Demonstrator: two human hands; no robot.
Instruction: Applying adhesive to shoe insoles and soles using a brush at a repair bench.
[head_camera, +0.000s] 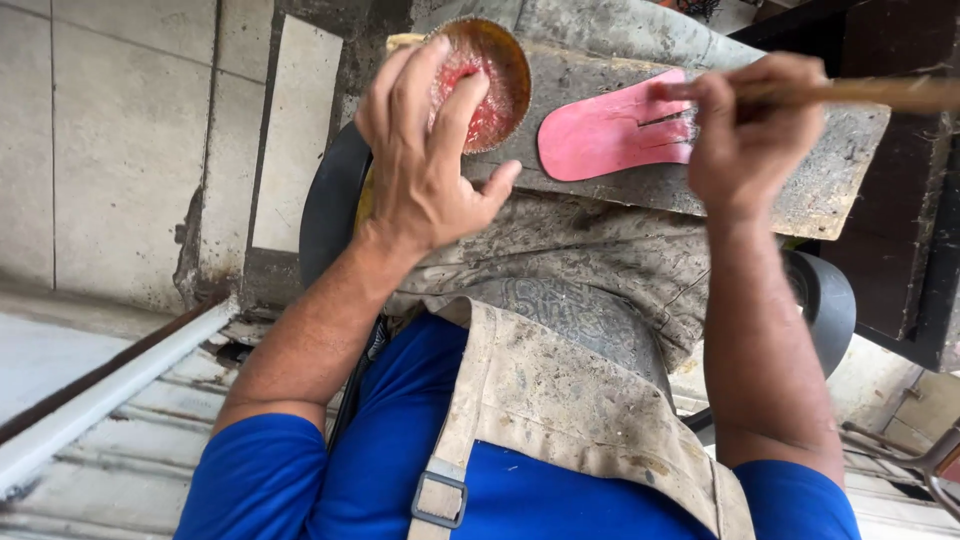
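Observation:
My left hand (425, 150) reaches over a round brown bowl (500, 70) of red paste on a worn grey board (800, 190), its fingers touching the bowl's rim. My right hand (750, 130) grips a thin wooden stick (880, 93), blurred, and holds its tip at the notched end of a flat pink sole-shaped piece (605, 135) lying on the board. A stained beige apron (560, 400) over a blue shirt fills the lower middle.
The board rests across my lap. A black round seat edge (330, 200) shows at both sides. Grey tiled floor (110, 130) lies at left, a pale metal rail (100, 390) at lower left, dark wooden furniture (920, 220) at right.

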